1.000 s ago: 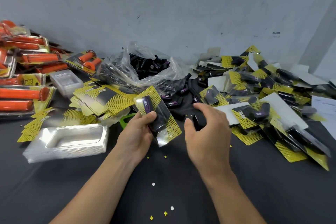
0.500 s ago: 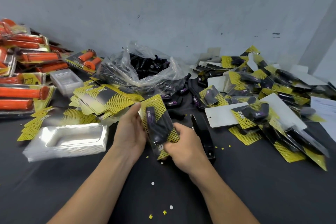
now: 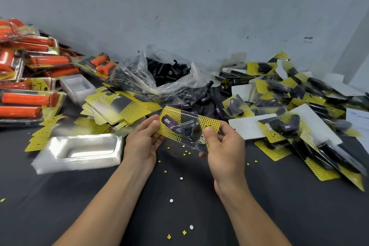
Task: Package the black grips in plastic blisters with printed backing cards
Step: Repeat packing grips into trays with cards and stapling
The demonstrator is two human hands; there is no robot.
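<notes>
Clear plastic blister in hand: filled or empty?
Filled: a black grip with purple label sits under the clear plastic blister, on its yellow dotted backing card.

Held blister pack (image 3: 185, 128): 1. Plastic bag (image 3: 139, 78) of loose black grips (image 3: 165, 70): 1. Empty-blister stacks: 2, large stack (image 3: 79, 152) and small stack (image 3: 77, 86). Right-hand finished packs (image 3: 279, 126): too overlapped to count.

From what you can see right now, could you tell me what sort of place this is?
Probably a small hand-packing bench: a stack of empty blisters, a pile of printed backing cards, and heaps of finished packs.
</notes>
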